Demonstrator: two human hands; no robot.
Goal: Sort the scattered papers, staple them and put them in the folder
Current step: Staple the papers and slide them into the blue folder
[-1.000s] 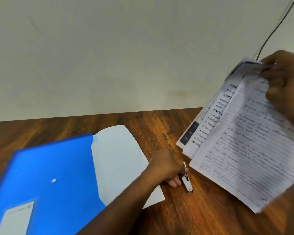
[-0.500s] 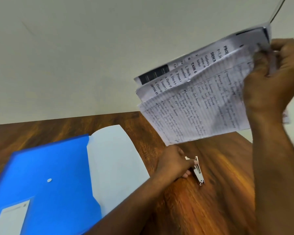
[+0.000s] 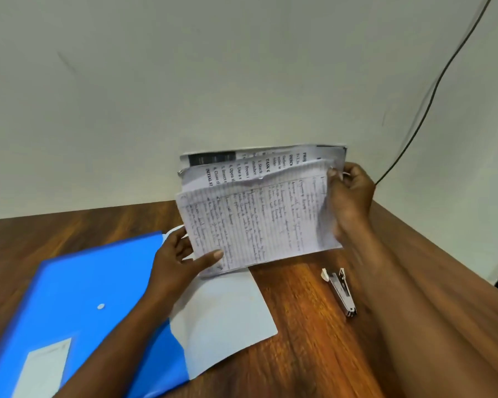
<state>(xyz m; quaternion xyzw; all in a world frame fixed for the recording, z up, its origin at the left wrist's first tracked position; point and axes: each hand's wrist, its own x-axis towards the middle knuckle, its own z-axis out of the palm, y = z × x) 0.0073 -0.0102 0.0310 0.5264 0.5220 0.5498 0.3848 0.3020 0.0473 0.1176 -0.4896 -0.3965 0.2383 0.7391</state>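
A bundle of papers (image 3: 259, 214), handwritten lined sheets in front of printed ones, hangs upright above the wooden table (image 3: 305, 354). My right hand (image 3: 348, 199) grips its right edge. My left hand (image 3: 181, 257) holds its lower left corner, thumb on the front sheet. Below lies a blue folder (image 3: 78, 305) with a white snap button, its pale flap (image 3: 227, 317) folded open to the right. A small metal stapler (image 3: 341, 291) lies on the table to the right of the flap, untouched by either hand.
A pale wall (image 3: 213, 81) rises right behind the table. A dark cable (image 3: 431, 90) runs down it at the right. The table's right edge (image 3: 443, 242) slants close behind my right forearm. A white label (image 3: 43, 369) sits on the folder's near corner.
My left hand let go of the stapler and moved up to take the papers' lower left corner. My right hand brought the bundle down and left, over the folder flap.
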